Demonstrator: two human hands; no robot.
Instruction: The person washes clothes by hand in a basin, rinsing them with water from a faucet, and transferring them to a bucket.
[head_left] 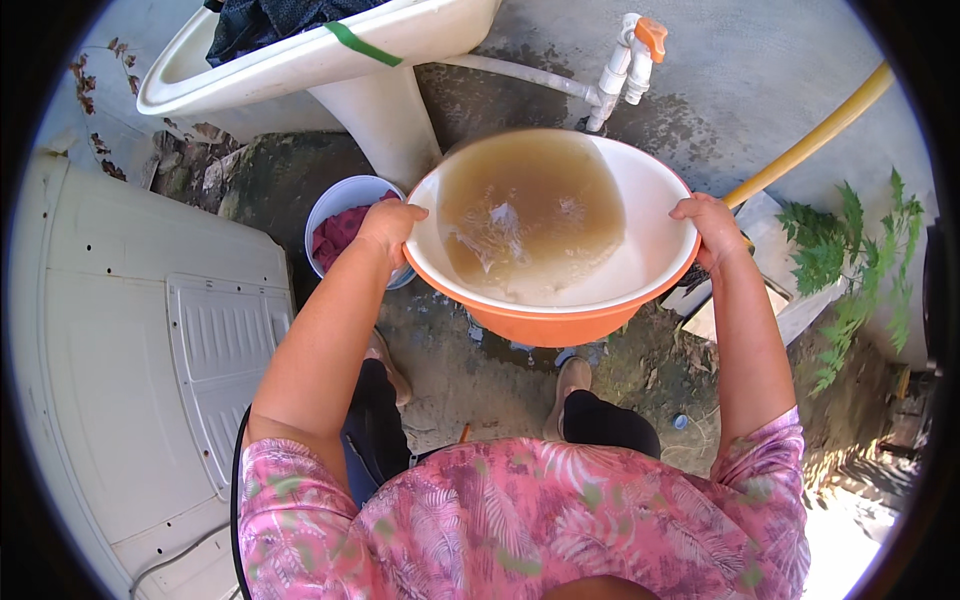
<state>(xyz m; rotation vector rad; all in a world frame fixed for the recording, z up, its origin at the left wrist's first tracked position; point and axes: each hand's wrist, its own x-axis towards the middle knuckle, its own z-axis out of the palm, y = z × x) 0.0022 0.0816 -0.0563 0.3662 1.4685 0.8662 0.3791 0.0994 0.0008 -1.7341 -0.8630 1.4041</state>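
A wide basin (560, 329), orange outside and white inside, fills the centre of the frame, held above the ground by both hands. The left hand (388, 228) has its fingers curled closed on the rim at the basin's left end, thumb on top; the right hand (712, 232) grips the right end the same way. Cloudy brown water (540, 205) pools toward the basin's upper left, leaving white wall bare on the right. Just beside the left hand, a pale bucket (320, 206) contains dark red cloth (338, 236). A sink (440, 28) occupies the upper left, a tap (618, 75) the top centre, and a yellow hose (815, 137) the upper right.
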